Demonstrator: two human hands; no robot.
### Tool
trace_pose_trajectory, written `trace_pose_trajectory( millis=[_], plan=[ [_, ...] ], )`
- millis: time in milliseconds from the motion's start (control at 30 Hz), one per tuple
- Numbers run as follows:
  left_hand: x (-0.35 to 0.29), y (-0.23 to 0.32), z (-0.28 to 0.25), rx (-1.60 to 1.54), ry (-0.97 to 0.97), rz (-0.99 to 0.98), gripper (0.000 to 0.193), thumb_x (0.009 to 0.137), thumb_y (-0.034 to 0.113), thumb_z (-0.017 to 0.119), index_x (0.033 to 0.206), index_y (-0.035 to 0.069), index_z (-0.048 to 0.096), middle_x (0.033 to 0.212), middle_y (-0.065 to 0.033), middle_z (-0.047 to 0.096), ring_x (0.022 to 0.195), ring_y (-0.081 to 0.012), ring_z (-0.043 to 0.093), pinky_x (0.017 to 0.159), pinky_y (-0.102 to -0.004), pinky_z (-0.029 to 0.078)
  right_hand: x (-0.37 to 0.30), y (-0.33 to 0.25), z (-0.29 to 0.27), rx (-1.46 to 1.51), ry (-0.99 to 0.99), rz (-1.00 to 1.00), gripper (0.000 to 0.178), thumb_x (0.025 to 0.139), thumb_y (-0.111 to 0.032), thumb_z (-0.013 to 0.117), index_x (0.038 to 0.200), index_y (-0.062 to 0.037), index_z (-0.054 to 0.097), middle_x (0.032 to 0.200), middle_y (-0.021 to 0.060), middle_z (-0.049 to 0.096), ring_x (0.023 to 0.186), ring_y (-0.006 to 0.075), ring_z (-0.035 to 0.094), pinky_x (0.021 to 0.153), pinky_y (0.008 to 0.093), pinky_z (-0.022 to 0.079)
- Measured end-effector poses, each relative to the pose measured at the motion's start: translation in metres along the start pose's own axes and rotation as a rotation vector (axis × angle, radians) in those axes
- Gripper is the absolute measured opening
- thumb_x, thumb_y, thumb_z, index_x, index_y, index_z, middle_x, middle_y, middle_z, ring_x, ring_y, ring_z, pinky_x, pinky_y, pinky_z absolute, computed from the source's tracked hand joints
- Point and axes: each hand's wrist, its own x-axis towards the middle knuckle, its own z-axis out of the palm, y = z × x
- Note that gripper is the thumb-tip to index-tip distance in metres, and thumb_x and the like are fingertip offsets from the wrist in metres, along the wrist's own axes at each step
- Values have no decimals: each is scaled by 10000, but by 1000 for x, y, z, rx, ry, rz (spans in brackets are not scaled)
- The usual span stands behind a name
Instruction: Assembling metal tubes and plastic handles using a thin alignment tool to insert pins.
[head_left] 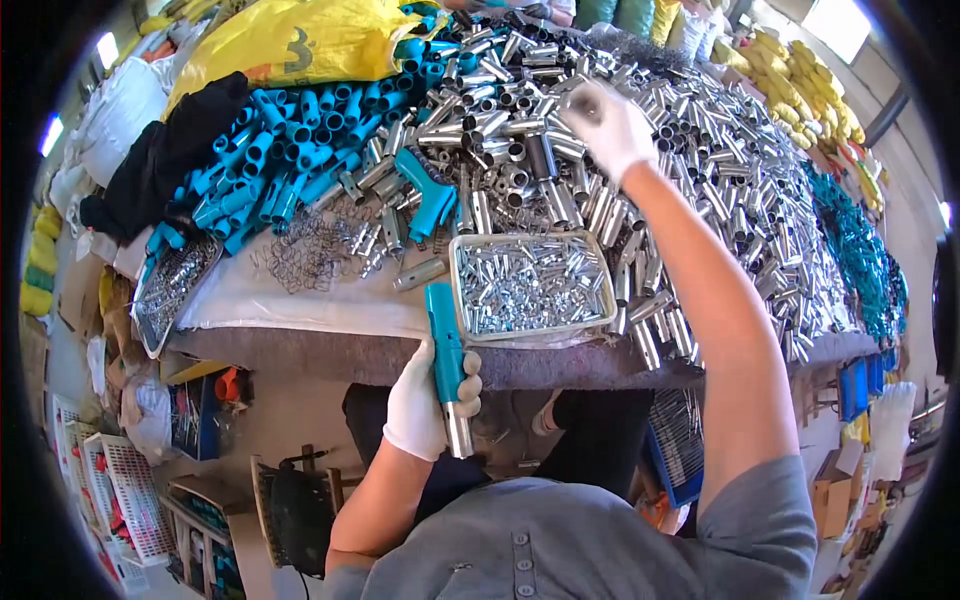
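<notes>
Here we grip a teal-sleeved tube in our left hand, just below the tray, fingers wrapped round its grippy sleeve, while our right hand pinches among slippery, stiff steel tubes beyond it.

Yellow sack (far left) behind tubes

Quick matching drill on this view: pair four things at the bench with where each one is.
Things:
1. left hand
2. right hand
3. shallow metal tray of small silver sleeves
4. pile of teal plastic tubes

Places:
A. far left of the tabletop
B. out on the heap of silver metal tubes
C. below the table edge, gripping a teal-and-silver tube
D. near edge, centre

Pairs: 1-C, 2-B, 3-D, 4-A
</notes>
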Motion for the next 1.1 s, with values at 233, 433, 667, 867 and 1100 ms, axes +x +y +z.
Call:
trace_pose_trajectory(
  millis=[233, 433, 667, 867, 1100],
  plan=[
    [-13, -8, -14, 59, 122, 32, 332, 958, 407, 428, 1064, 102, 505, 886, -95, 561, 684, -188, 542, 567, -316, 470, -144, -44, 24, -13, -695, -200, 190, 806, -304, 594, 878, -151, 680, 905, 73, 634, 866, 283, 621, 769, 387, 493],
    [-13, -13, -17, 19, 55, 10, 370, 962, 412, 427, 1103, 80, 506, 890, -89, 582, 715, -194, 574, 621, -345, 503, -166, -47, 35, -46, -517, -189, 114, 799, -231, 623, 797, -119, 647, 820, 63, 592, 779, 276, 611, 684, 382, 487],
    [-14, -22, -9, 41, 37, -15, 328, 983, 384, 379, 1023, 82, 499, 861, -91, 585, 679, -174, 574, 588, -321, 506, -173, -57, 27, 111, -373, -29, 131, 828, -202, 611, 856, -80, 648, 854, 91, 616, 802, 275, 618, 704, 361, 491],
    [-3, -29, -5, 153, 68, 12, 263, 984, 347, 390, 1015, 110, 499, 827, -84, 581, 659, -180, 578, 568, -324, 513, -202, -84, 22, 390, -254, 152, 99, 790, -88, 671, 863, -24, 652, 820, 94, 634, 704, 198, 618, 643, 282, 485],
    [10, -31, 5, 138, 96, 8, 273, 977, 356, 410, 1018, 103, 504, 817, -81, 580, 653, -171, 566, 547, -308, 498, -194, -63, 34, 261, -161, 93, 104, 786, -86, 652, 876, -34, 643, 844, 103, 635, 783, 248, 624, 702, 312, 487]
  ],
)
